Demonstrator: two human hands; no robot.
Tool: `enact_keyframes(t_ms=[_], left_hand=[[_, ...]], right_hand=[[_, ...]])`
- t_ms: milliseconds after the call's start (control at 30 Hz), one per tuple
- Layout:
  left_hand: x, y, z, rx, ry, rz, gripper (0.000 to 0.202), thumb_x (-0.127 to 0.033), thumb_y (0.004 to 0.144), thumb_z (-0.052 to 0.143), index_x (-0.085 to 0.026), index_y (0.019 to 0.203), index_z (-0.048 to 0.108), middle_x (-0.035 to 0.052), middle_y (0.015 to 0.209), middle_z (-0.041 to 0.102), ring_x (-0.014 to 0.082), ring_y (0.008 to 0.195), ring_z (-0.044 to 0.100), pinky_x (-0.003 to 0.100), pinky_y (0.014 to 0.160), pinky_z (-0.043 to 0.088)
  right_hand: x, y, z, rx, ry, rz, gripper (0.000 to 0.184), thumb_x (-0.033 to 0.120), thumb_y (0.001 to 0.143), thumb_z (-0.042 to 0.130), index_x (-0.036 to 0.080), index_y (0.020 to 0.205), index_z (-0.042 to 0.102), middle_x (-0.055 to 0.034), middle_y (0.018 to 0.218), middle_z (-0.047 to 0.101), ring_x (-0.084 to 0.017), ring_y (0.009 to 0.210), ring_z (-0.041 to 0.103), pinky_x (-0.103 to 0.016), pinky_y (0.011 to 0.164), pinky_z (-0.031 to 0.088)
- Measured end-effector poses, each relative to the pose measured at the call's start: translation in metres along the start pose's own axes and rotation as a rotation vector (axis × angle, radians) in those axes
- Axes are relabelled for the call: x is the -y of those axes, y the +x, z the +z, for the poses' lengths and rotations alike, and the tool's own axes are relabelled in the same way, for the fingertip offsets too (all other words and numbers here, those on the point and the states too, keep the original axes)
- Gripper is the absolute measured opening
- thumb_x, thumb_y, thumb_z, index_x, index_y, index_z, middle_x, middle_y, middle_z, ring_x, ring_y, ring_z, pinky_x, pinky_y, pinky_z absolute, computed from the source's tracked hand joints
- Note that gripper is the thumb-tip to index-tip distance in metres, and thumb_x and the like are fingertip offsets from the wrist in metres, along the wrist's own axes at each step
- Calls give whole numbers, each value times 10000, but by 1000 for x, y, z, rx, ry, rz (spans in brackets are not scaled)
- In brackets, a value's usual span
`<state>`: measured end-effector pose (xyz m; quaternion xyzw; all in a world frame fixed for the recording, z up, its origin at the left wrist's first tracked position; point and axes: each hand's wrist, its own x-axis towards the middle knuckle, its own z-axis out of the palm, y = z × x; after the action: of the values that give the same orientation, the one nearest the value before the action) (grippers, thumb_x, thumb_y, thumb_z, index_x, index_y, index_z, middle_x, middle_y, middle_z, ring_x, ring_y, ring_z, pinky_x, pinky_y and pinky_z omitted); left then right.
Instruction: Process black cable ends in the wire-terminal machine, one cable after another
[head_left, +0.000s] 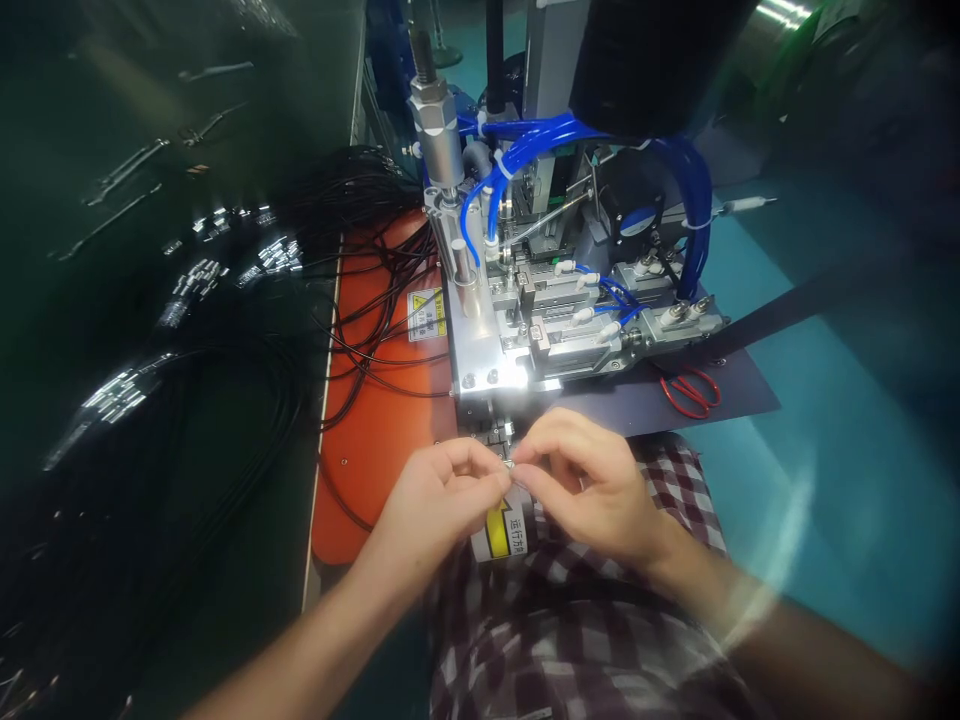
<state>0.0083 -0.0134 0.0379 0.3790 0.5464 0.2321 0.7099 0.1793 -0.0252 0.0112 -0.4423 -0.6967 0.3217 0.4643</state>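
My left hand (454,490) and my right hand (581,475) meet in front of the metal machine (476,340), fingertips pinched together. Between them shows a tiny shiny metal piece (510,464), too small to name; both hands seem to grip it. Just below the fingers is a white label with a yellow arrow (498,535), partly covered by my left hand. The near end of the machine, with small dark and metal parts (491,435), lies right behind my fingertips.
Blue air tubes (555,130) arch over the machine. Black cables (367,330) cross the orange board (375,430) on the left. Shiny-ended cable bundles (112,400) and wrenches (127,170) lie on the dark green surface. Red-handled scissors or pliers (690,392) rest at the right.
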Motion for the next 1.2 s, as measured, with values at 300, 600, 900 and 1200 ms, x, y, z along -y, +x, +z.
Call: enact_keyframes(t_ms=[300,600,900,1200], left_hand=[[-1,0,1,6,-44,-4,137,-222,741,641,-145,660,562,-99,461,356,11,388,224,149,389,183],[3,1,-1,5,-45,18,166,-248,755,673,-149,665,575,-95,457,374,13,398,237,138,401,208],[8,-1,1,-38,42,105,146,-295,792,664,-155,758,638,-92,477,365,23,422,254,138,408,220],[10,-1,1,-41,186,103,215,-350,770,684,-140,785,638,-59,524,441,49,471,321,160,440,243]], right_hand=[[-8,-7,-4,-52,-513,-398,171,91,808,658,212,928,646,-10,763,712,-111,598,576,-277,539,331],[0,-1,-2,92,-301,-168,101,106,871,506,179,805,529,-30,718,595,-145,615,513,-283,576,386],[6,-4,-5,141,-149,112,111,103,877,469,186,806,492,1,732,502,-133,620,476,-277,597,367],[17,1,-10,201,-173,207,114,134,884,485,180,780,493,15,712,495,-119,610,458,-266,573,342]])
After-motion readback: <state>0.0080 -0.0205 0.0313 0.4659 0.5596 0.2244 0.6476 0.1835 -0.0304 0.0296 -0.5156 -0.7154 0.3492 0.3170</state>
